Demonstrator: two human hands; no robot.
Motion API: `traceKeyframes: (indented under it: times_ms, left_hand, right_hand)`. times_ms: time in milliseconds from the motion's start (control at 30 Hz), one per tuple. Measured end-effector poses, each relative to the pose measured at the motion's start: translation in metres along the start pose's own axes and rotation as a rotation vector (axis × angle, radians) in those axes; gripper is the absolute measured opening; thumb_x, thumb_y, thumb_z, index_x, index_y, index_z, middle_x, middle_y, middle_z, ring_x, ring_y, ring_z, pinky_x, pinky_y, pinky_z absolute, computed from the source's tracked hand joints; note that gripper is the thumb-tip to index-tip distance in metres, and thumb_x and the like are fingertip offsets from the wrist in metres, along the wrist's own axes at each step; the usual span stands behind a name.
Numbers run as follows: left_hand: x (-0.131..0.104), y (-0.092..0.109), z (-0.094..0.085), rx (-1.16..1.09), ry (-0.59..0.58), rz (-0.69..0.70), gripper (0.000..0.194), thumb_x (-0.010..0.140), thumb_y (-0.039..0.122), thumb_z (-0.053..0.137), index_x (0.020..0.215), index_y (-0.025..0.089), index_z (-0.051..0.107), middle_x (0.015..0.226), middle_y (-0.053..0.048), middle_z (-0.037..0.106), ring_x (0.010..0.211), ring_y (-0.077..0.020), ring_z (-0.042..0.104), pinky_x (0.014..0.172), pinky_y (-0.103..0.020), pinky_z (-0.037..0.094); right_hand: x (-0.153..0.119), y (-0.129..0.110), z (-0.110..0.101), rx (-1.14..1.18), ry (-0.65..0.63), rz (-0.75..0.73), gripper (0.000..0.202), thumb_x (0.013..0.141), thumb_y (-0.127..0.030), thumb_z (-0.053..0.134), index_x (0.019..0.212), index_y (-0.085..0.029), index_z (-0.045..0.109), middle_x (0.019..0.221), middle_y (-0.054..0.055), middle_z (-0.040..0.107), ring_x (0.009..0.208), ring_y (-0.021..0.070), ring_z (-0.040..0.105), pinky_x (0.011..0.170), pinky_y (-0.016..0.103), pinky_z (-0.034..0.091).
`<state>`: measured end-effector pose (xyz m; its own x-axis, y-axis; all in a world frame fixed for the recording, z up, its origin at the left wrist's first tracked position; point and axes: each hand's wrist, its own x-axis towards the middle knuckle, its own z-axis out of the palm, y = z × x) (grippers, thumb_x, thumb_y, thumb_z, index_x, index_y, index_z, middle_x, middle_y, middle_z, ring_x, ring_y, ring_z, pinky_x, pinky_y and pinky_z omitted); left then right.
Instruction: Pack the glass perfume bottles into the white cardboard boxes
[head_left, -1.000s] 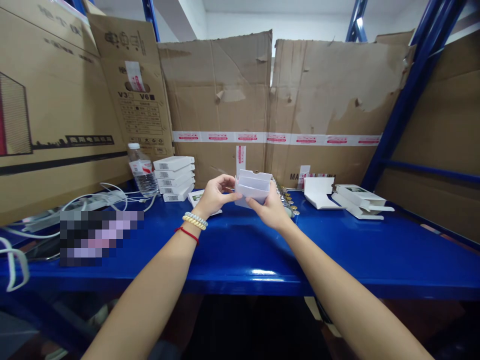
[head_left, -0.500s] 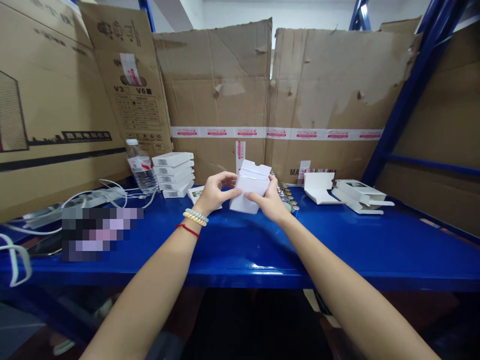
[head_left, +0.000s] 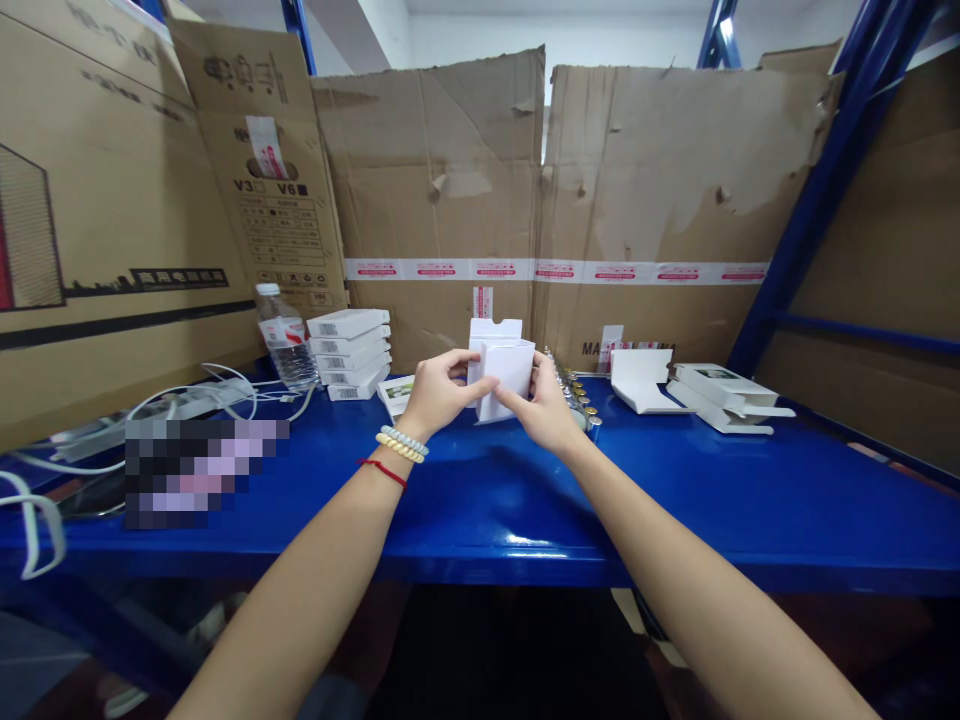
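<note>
Between my two hands is a small white cardboard box (head_left: 508,372), held upright above the blue table with its top flap raised. My left hand (head_left: 448,388) grips its left side, thumb on the front and fingers behind. On the right side my right hand (head_left: 546,402) holds it the same way, thumb across the lower front. Just behind my right hand stand several small round metal-topped items (head_left: 574,385), partly hidden by it. A flat white item with a green picture (head_left: 396,396) lies behind my left wrist.
A stack of several white boxes (head_left: 349,352) stands at the back left beside a water bottle (head_left: 287,340). White cables (head_left: 225,385) lie further left. At the right are an opened white box (head_left: 643,385) and white cartons (head_left: 724,395). Cardboard sheets (head_left: 442,180) wall the back.
The white box has been turned in my hands; its side panel now shows and its raised flap sits further left. Both hands stay on it.
</note>
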<state>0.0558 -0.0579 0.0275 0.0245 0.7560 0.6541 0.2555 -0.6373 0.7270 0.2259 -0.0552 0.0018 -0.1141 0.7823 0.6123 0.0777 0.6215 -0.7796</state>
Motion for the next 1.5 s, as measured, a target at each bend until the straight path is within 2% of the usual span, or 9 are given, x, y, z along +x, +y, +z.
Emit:
traceKeyframes:
  times_ms: [167,333,467,667,767,967,1067,1200,1500]
  left_hand:
    - [-0.003,0.008,0.009,-0.008,0.06,-0.016,0.051,0.056,0.041,0.085,0.093,0.015,0.061,0.087,-0.009,0.074,0.08,-0.0241,0.071,0.072,-0.035,0.058]
    - [-0.009,0.016,0.014,0.138,0.02,0.096,0.039,0.074,0.045,0.071,0.099,0.015,0.068,0.097,-0.01,0.075,0.083,-0.0239,0.071,0.076,-0.034,0.057]
    - [-0.011,0.019,0.015,0.313,0.002,0.223,0.025,0.086,0.035,0.058,0.095,0.019,0.074,0.096,-0.006,0.076,0.079,-0.0213,0.071,0.076,-0.032,0.054]
    - [-0.014,0.02,0.011,0.341,-0.08,0.294,0.017,0.08,0.034,0.064,0.074,0.02,0.071,0.073,-0.002,0.075,0.062,-0.0171,0.066,0.065,-0.029,0.051]
    - [-0.015,0.02,0.009,0.255,-0.088,0.262,0.016,0.078,0.036,0.066,0.078,0.02,0.064,0.071,-0.001,0.071,0.057,-0.0141,0.064,0.058,-0.026,0.05]
    - [-0.012,0.017,0.011,-0.041,-0.12,0.084,0.048,0.066,0.036,0.079,0.1,0.02,0.049,0.081,-0.001,0.068,0.059,-0.0114,0.062,0.058,-0.024,0.05]
    - [-0.007,0.012,0.01,-0.172,-0.174,0.025,0.066,0.062,0.038,0.082,0.114,0.02,0.046,0.103,-0.009,0.066,0.086,-0.0185,0.066,0.077,-0.032,0.053]
    - [-0.002,0.009,0.007,-0.3,-0.299,-0.047,0.088,0.053,0.04,0.087,0.128,0.017,0.046,0.131,-0.017,0.054,0.123,-0.0325,0.052,0.098,-0.044,0.046]
    - [-0.001,0.008,0.002,-0.34,-0.352,-0.109,0.082,0.053,0.03,0.088,0.123,0.017,0.048,0.115,-0.013,0.063,0.106,-0.028,0.062,0.095,-0.045,0.048]
  right_hand:
    - [-0.004,-0.011,-0.001,-0.033,-0.052,0.044,0.087,0.063,-0.037,0.078,0.135,-0.022,0.032,0.128,0.011,0.056,0.118,0.0266,0.055,0.1,0.043,0.046]
    - [-0.005,-0.016,0.001,-0.016,-0.033,0.069,0.088,0.058,-0.032,0.078,0.132,-0.021,0.031,0.131,0.013,0.052,0.119,0.0275,0.054,0.1,0.043,0.046]
    - [-0.001,-0.011,0.001,-0.005,-0.007,0.124,0.093,0.051,-0.02,0.07,0.132,-0.018,0.025,0.132,0.016,0.047,0.118,0.0293,0.053,0.099,0.045,0.046]
    - [0.0,-0.012,-0.001,0.092,-0.054,0.219,0.085,0.049,-0.021,0.069,0.125,-0.022,0.031,0.118,0.01,0.057,0.106,0.0294,0.06,0.086,0.046,0.052]
    - [-0.001,-0.015,-0.001,0.126,-0.087,0.207,0.082,0.051,-0.026,0.076,0.121,-0.023,0.034,0.116,0.01,0.059,0.106,0.028,0.06,0.088,0.045,0.052]
    - [-0.001,-0.016,-0.002,0.193,-0.112,0.173,0.085,0.049,-0.031,0.085,0.119,-0.023,0.038,0.122,0.011,0.057,0.112,0.0288,0.058,0.092,0.046,0.051]
    - [-0.002,-0.018,-0.004,0.259,-0.177,0.155,0.086,0.048,-0.032,0.087,0.119,-0.024,0.04,0.126,0.01,0.056,0.117,0.0291,0.056,0.096,0.046,0.049]
    - [-0.005,-0.022,-0.007,0.305,-0.328,0.134,0.085,0.05,-0.034,0.089,0.121,-0.025,0.044,0.121,0.009,0.06,0.116,0.0298,0.057,0.097,0.047,0.048]
    - [-0.009,-0.017,-0.004,0.231,-0.328,0.114,0.085,0.053,-0.029,0.088,0.116,-0.027,0.031,0.119,0.009,0.06,0.108,0.0266,0.062,0.084,0.044,0.055]
